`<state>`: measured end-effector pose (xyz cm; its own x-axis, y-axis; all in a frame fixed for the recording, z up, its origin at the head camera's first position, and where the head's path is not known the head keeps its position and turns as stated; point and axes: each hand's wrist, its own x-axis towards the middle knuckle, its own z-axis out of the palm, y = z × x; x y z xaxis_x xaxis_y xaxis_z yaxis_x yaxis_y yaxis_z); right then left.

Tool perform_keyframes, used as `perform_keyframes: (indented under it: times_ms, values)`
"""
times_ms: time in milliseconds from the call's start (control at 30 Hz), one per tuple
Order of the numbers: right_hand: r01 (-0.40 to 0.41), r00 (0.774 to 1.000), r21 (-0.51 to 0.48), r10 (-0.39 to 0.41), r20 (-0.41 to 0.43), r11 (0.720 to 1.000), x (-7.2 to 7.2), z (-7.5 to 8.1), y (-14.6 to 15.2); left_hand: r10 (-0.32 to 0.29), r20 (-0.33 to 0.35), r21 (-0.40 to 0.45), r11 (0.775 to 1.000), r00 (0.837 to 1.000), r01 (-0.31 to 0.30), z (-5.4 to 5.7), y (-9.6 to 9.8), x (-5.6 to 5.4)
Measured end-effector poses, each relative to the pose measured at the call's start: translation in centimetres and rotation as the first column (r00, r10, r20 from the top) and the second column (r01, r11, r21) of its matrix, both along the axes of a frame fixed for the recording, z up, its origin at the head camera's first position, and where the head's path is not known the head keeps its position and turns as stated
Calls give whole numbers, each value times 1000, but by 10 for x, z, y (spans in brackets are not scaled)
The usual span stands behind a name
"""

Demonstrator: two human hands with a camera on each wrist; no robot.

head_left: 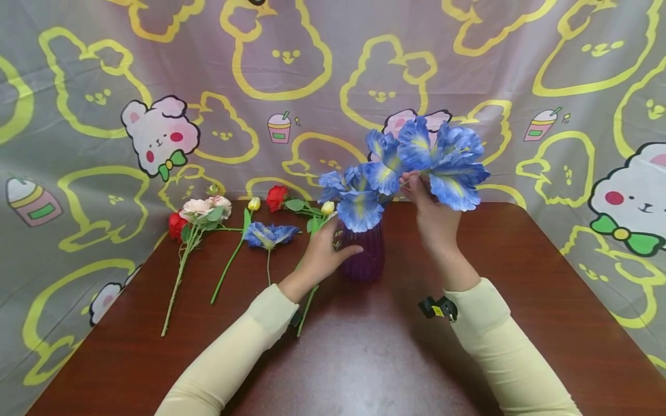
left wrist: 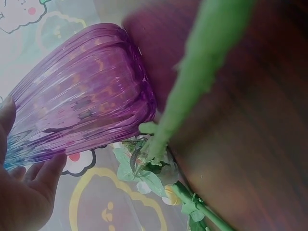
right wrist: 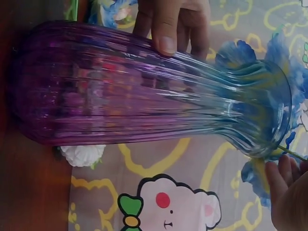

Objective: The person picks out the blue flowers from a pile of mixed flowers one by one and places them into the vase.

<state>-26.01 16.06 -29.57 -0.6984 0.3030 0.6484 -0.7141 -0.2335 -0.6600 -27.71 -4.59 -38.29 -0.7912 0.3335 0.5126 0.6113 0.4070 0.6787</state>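
Note:
My left hand (head_left: pixel 325 251) grips the upper side of a ribbed glass vase (right wrist: pixel 120 91), thumb on the near side and fingers behind. The glass fades from purple at the base to blue at its flared mouth, and the vase stands upright on the table. With my right hand (head_left: pixel 437 222), I pinch a thin green stem (right wrist: pixel 291 153) close to the rim, fingertips below large blue iris blooms (head_left: pixel 442 156). More blue blooms (head_left: pixel 359 199) spread over the vase mouth and hide it in the head view.
Left of the vase lie a pink rose spray (head_left: pixel 205 211), red roses (head_left: pixel 277 197), yellow tulips (head_left: pixel 254 203) and another blue iris (head_left: pixel 270 235). A green stem (head_left: pixel 308 312) lies under my left forearm. Behind the brown table (head_left: pixel 520 323) hangs a patterned curtain (head_left: pixel 322 104).

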Motion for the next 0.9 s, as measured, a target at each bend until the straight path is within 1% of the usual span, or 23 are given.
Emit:
perform_keyframes:
  times_ms: [233, 267, 300, 400, 467, 500, 633, 733, 800, 900]
  values:
    - [30, 993, 33, -34, 116, 999, 2, -2, -6, 8, -9, -7, 1000, 1000, -8, -2, 0, 0]
    - [41, 990, 49, -47, 130, 998, 3, -2, -6, 8, -10, -6, 1000, 1000, -9, -2, 0, 0]
    - [68, 987, 81, -79, 139, 994, 5, 0, -7, 9, -12, -6, 1000, 1000, -9, -2, 0, 0]
    - [141, 975, 189, -169, 145, 972, 13, 4, -10, 10, -13, -1, 1000, 1000, -10, -2, 0, -1]
    - [185, 963, 256, -227, 145, 949, 16, 7, -12, 10, -12, 4, 1000, 1000, -10, -3, 0, -1]
    - [196, 959, 274, -243, 147, 942, 18, 8, -14, 11, -12, 4, 1000, 1000, -11, -3, 0, -1]
    - [172, 957, 265, -225, 184, 949, 18, 7, -16, 1, -9, 12, 1000, 1000, -1, -3, 0, -1]
    - [149, 961, 248, -199, 190, 957, 15, 4, -15, -7, -4, 18, 1000, 1000, 7, -3, 0, -1]
    - [147, 960, 264, -202, 193, 953, 12, 1, -13, -7, 0, 18, 1000, 1000, 7, -3, 0, 0]
    - [166, 950, 316, -237, 201, 934, 6, -7, -9, -3, 7, 14, 1000, 1000, 3, -2, -1, 0]
